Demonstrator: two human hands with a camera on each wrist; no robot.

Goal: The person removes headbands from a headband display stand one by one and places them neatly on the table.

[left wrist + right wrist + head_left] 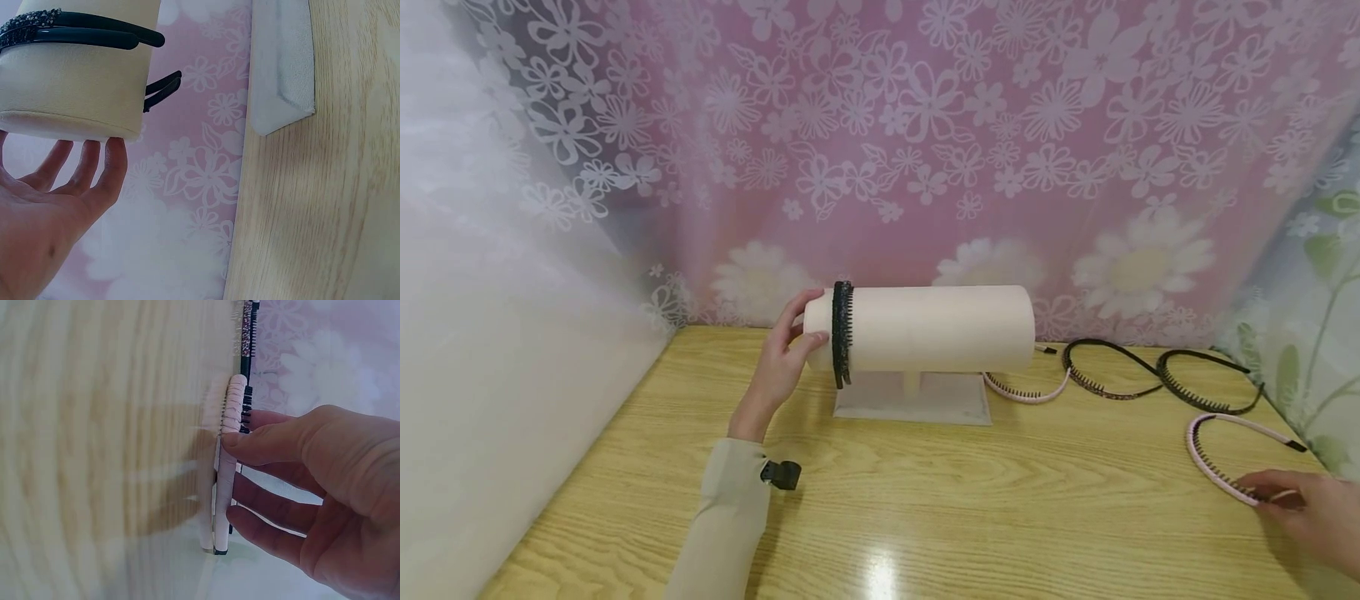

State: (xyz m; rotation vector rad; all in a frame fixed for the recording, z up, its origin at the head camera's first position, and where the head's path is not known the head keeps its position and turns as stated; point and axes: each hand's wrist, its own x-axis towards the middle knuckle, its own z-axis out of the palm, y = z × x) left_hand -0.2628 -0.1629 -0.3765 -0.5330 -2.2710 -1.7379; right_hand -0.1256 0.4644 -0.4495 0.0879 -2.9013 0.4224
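Hands on roll, headband, dark headbands behind

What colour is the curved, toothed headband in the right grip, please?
The headband is pink, clearest in the right wrist view.

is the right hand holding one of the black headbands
No, the right hand pinches a pale pink headband.

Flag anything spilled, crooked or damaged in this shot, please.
Nothing stands out. The cylindrical display stand looks level on the table, its left end held by the left hand, with dark headbands close together near that end. The right hand pinches a pink headband; no spill or breakage shows.
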